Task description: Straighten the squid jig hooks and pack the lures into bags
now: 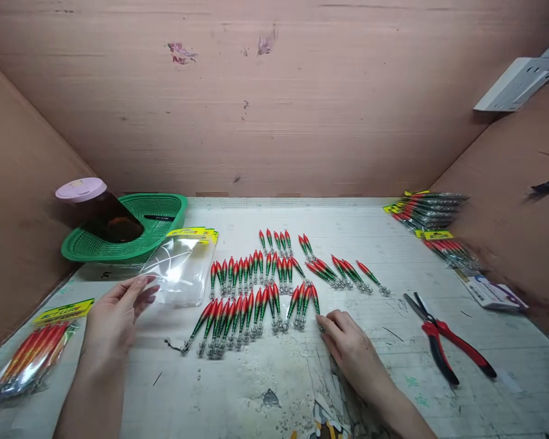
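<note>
My left hand (114, 311) pinches the near left corner of a clear plastic bag (183, 277) with a yellow header, lying at the front of the green basket. Rows of red and green squid jigs (238, 317) with hooked tails lie across the middle of the table, mostly with red tips pointing away from me. At the right end of the front row, my right hand (348, 344) has its thumb and forefinger closed on the hooked tail of one squid jig (315, 299). That jig's body still lies beside its neighbours.
A green basket (68, 249) at back left holds a dark cup with a pink lid (81, 189) and a pen. Packed orange lures (34, 353) lie at front left. On the right are red-handled pliers (443, 335), packed jigs (432, 210) and a small box (489, 291). Board walls surround the table.
</note>
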Available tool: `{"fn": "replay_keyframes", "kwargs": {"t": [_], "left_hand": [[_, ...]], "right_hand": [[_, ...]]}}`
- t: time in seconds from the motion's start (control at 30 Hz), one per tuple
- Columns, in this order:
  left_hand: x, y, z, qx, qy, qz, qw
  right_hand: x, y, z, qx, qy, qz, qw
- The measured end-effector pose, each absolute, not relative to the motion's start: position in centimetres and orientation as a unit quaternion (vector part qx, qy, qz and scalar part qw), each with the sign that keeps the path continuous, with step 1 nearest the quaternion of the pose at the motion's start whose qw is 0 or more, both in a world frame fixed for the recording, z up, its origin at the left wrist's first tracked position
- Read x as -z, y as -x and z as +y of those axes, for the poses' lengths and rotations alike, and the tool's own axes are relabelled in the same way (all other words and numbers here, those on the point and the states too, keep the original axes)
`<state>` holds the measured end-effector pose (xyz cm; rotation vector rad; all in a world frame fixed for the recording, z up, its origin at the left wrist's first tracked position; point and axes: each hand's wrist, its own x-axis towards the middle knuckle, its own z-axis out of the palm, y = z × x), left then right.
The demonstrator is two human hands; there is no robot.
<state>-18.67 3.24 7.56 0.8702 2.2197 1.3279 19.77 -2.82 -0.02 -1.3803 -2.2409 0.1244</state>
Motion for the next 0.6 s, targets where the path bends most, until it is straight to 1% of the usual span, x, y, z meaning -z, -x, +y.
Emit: {"fn": "replay_keyframes", "kwargs": {"t": [0.07, 0.17, 0.27, 0.33, 0.4, 0.5, 0.57, 0.6], "left_hand": [[-6.9, 18.6, 3.2, -0.497, -0.291, 0.79, 0.213], [-6.3, 19.0, 3.6, -0.483, -0.274, 0.812, 0.179], [-6.5, 19.7, 3.9, -0.489, -0.27, 0.816, 0.148], [-7.1, 19.7, 3.6, -0.515, -0.266, 0.8, 0.155], [-7.6, 18.8, 2.8, -0.552, -0.26, 0.768, 0.194], [-7.9, 15.4, 1.1, -0.591, -0.261, 0.703, 0.298], [-7.9, 12.3, -0.1, -0.598, -0.259, 0.653, 0.386], [-7.9, 10.7, -0.7, -0.608, -0.23, 0.601, 0.465]], "right_hand": [[0.2, -19.8, -2.5, -0.04, 0.5, -0.829, 0.248], [0.3, -20.2, -2.3, -0.039, 0.49, -0.832, 0.258], [0.0, -20.8, -2.5, -0.044, 0.481, -0.828, 0.284], [-0.7, -21.1, -3.0, -0.058, 0.488, -0.813, 0.312], [-1.8, -21.3, -3.8, -0.079, 0.506, -0.786, 0.347], [-4.0, -20.5, -5.4, -0.14, 0.49, -0.767, 0.39], [-5.5, -19.1, -6.3, -0.202, 0.401, -0.788, 0.421], [-6.1, -18.3, -6.7, -0.233, 0.35, -0.795, 0.437]]}}
